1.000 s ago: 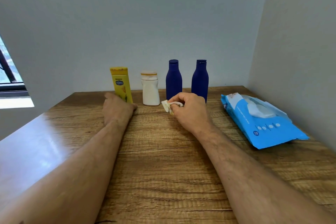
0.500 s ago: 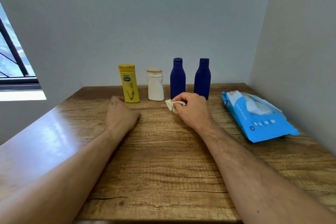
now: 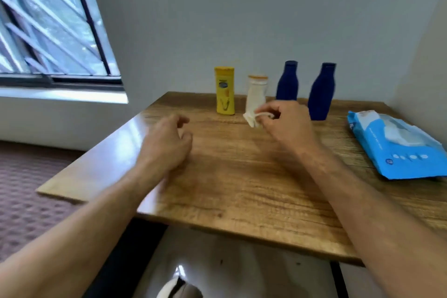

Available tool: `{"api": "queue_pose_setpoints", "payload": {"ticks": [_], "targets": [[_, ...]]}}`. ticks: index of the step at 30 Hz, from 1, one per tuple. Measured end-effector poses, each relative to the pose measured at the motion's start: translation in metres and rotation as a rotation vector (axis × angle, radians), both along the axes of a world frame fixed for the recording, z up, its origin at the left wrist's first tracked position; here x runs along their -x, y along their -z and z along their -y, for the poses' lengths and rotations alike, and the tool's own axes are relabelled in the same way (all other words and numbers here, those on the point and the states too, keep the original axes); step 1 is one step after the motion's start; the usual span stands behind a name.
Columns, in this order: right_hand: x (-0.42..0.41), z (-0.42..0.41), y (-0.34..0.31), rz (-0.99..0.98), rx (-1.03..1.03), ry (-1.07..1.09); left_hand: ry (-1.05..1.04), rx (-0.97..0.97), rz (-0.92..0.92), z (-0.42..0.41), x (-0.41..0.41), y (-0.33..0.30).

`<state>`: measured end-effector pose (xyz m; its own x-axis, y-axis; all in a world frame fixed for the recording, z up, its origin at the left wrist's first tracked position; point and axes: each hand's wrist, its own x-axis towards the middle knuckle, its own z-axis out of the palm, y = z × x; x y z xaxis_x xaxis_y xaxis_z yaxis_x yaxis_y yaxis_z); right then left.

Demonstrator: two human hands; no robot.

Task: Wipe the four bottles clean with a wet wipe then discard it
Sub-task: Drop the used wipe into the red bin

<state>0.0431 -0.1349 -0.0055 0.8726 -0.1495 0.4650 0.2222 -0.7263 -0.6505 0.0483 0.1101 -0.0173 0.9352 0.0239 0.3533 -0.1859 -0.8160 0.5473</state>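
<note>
On the far left, beyond the wooden table (image 3: 242,176), a barred window (image 3: 48,19) sits above a white sill, and a patterned floor covering (image 3: 24,201) lies below it. Your left hand (image 3: 167,145) hovers over the left part of the tabletop with its fingers loosely curled and nothing in them; whether it touches the wood cannot be told. At the back edge of the table, near the wall, four bottles stand upright in a row. Leftmost is the yellow bottle (image 3: 225,91), then the white bottle (image 3: 257,92) with an orange-rimmed cap just beside it, then the first dark blue bottle (image 3: 287,81), then the second dark blue bottle (image 3: 323,92), which stands slightly nearer to you. Your right hand (image 3: 287,123) is in front of the white bottle and the first blue bottle, hiding the lower part of the latter. Its thumb and fingertips pinch the crumpled wet wipe (image 3: 252,118), which hangs to the left of the hand, low in front of the white bottle's base; contact between wipe and bottle cannot be confirmed because of motion blur. At the right edge of the table, well apart from the bottles, the blue wet wipe packet (image 3: 399,152) lies flat with its flap open and a white wipe showing at the opening.
</note>
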Motion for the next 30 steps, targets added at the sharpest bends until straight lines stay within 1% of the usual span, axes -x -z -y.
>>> {"api": "queue_pose_setpoints", "payload": {"ticks": [3,7,10,13,16,19,21,25,29,30], "targets": [[0.009,-0.057,-0.027,0.092,0.014,-0.104,-0.138,-0.054,0.097,-0.064,0.024,-0.009],[0.031,-0.165,-0.043,0.149,-0.058,-0.355,-0.328,-0.036,0.116,-0.155,0.068,0.006],[0.053,-0.255,-0.018,0.088,-0.038,-0.550,-0.409,-0.025,0.086,-0.214,0.106,0.042],[0.072,-0.337,0.033,0.009,0.035,-0.675,-0.495,-0.034,0.002,-0.266,0.138,0.088],[0.073,-0.391,0.094,-0.156,0.073,-0.721,-0.561,-0.020,-0.081,-0.302,0.164,0.135],[0.071,-0.429,0.169,-0.452,0.076,-0.666,-0.614,0.020,-0.187,-0.323,0.185,0.189],[0.072,-0.447,0.221,-0.612,0.112,-0.634,-0.625,0.043,-0.286,-0.326,0.196,0.227],[0.078,-0.461,0.313,-0.863,0.311,-0.590,-0.623,0.033,-0.490,-0.323,0.210,0.304],[0.088,-0.460,0.390,-1.045,0.401,-0.542,-0.630,0.038,-0.659,-0.319,0.213,0.365],[0.089,-0.460,0.401,-1.077,0.429,-0.550,-0.627,0.042,-0.691,-0.319,0.212,0.375]]}}
